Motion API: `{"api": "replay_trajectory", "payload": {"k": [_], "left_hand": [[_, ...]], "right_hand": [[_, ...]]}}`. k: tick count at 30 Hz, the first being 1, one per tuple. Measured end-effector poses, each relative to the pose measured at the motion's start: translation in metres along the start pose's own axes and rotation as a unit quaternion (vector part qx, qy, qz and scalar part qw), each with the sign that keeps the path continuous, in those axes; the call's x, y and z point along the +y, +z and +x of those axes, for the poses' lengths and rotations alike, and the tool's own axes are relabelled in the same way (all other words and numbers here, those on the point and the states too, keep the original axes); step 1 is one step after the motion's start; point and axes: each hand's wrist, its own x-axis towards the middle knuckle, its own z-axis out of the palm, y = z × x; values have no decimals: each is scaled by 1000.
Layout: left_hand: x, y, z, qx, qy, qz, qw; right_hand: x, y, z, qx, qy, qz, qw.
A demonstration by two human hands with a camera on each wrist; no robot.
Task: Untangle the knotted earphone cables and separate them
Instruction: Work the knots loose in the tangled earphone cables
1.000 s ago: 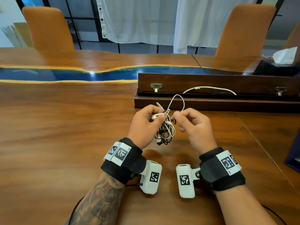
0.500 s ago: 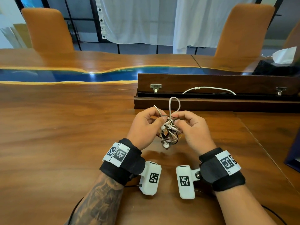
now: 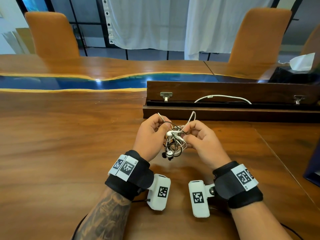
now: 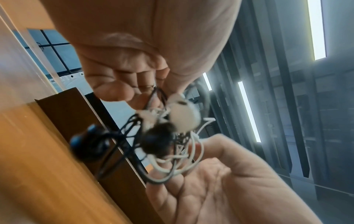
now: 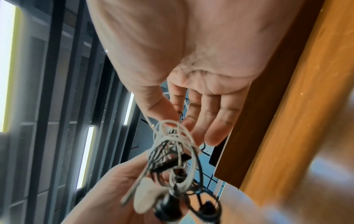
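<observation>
Above near edge of worktop (image 3: pixel 69 153), tangled earphone cables (image 3: pixel 174 142) pinched between curled fingers of left hand (image 3: pixel 149 137) and right hand (image 3: pixel 202 144); earbuds hung below knot.

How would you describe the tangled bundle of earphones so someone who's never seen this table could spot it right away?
On the long wooden table, just in front of the dark wooden box, two hands meet above the surface. Between the left hand and right hand hangs the earphone tangle, black and white cords knotted together with earbuds dangling. The only other cord, a lone white cable, lies in the box.
</observation>
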Motion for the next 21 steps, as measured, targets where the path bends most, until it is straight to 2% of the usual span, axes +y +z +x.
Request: {"api": "replay_trajectory", "payload": {"k": [3,5,10,11,13,16,18,21], "left_hand": [[2,0,-2,6,7,15,1000],[5,1,-4,6,6,17,1000],[6,2,-4,30,-22,-8,999],[4,2,-3,35,-24,-8,999],[3,2,-3,42,-20,-7,999],[5,5,-5,36,-6,-13,999],[7,6,-6,22,2,-25,999],[8,6,-7,12,21,-26,999]], "right_hand": [[-2,0,-2,-18,9,14,1000],[-2,1,-1,-5,3,-12,1000],[1,-3,2,134,-83,-81,984],[-1,-5,1,133,-101,-66,984],[-6,-5,-2,74,-115,-44,990],[-10,1,-8,-31,-71,-62,995],[-7,3,-8,-29,-36,-71,996],[-8,1,-6,-4,-45,-83,995]]}}
